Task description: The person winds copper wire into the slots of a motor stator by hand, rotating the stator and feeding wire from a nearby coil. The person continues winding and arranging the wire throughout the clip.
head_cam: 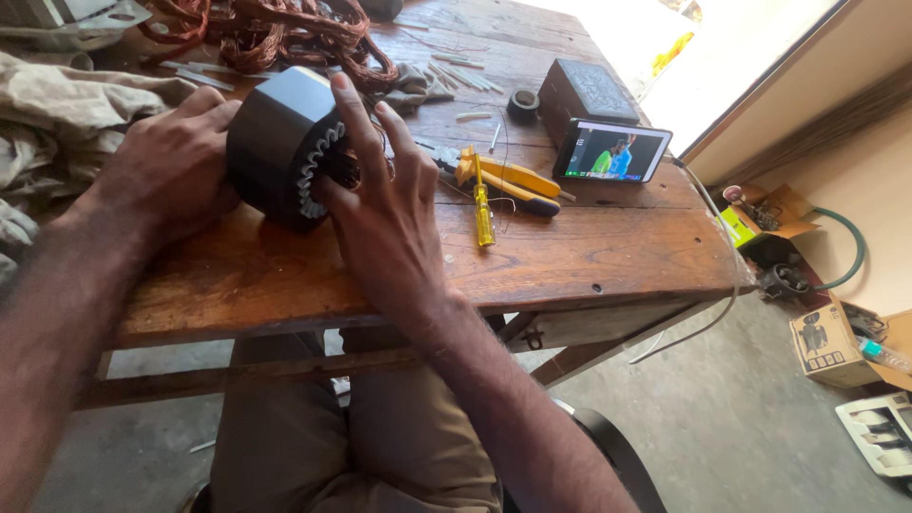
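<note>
A black motor stator (280,142), a drum with a ring of silvery slots on its open face, lies on its side on the wooden table (589,247). My left hand (171,166) presses against its far side and holds it steady. My right hand (380,214) lies over the open face, with its fingers spread across the slotted rim and the thumb reaching into the bore. Thin wire runs from the stator toward the tools on the right.
A yellow screwdriver (484,211) and yellow-handled pliers (508,180) lie just right of my right hand. A phone (611,152) leans on a dark box (584,95). Copper wire coils (275,28) and cloth (47,123) sit behind. Cardboard boxes (825,344) stand on the floor.
</note>
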A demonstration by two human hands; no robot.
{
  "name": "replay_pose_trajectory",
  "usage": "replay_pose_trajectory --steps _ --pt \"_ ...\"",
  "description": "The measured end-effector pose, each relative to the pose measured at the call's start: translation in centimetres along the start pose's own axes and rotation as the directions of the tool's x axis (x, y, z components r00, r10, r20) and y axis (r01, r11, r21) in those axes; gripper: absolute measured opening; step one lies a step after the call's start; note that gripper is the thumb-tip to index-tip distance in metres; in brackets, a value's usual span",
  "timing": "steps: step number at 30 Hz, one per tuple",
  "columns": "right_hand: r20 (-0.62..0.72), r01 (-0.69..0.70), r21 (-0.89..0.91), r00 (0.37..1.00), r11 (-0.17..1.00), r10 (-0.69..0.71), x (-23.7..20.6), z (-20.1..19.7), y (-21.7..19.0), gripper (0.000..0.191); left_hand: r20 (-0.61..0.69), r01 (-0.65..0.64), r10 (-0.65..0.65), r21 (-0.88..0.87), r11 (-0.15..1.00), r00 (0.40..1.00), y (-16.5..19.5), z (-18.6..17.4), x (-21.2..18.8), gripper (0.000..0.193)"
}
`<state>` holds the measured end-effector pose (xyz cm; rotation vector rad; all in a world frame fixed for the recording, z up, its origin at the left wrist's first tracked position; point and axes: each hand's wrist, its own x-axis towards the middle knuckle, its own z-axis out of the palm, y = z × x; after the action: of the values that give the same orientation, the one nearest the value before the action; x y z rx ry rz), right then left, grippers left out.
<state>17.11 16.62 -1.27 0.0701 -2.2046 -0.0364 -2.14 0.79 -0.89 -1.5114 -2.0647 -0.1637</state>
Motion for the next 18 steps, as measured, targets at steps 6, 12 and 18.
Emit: replay_pose_trajectory --steps 6,12,18 --pt "0.066 -0.011 -0.004 0.998 1.0 0.012 0.4 -0.9 -0.1 0.013 -0.022 0.021 -0.02 0.065 0.998 1.0 0.5 -0.4 0.1 0.033" --pt "-0.029 -0.054 -0.024 0.998 0.998 0.053 0.4 -0.8 -0.2 0.02 0.02 0.063 -0.064 0.068 0.996 0.998 0.3 -0.4 -0.1 0.026" --pt "-0.029 -0.11 -0.119 0.994 0.987 0.107 -0.2 -1.2 0.1 0.024 -0.028 0.017 -0.015 0.072 0.997 0.999 0.5 -0.4 -0.1 0.033"
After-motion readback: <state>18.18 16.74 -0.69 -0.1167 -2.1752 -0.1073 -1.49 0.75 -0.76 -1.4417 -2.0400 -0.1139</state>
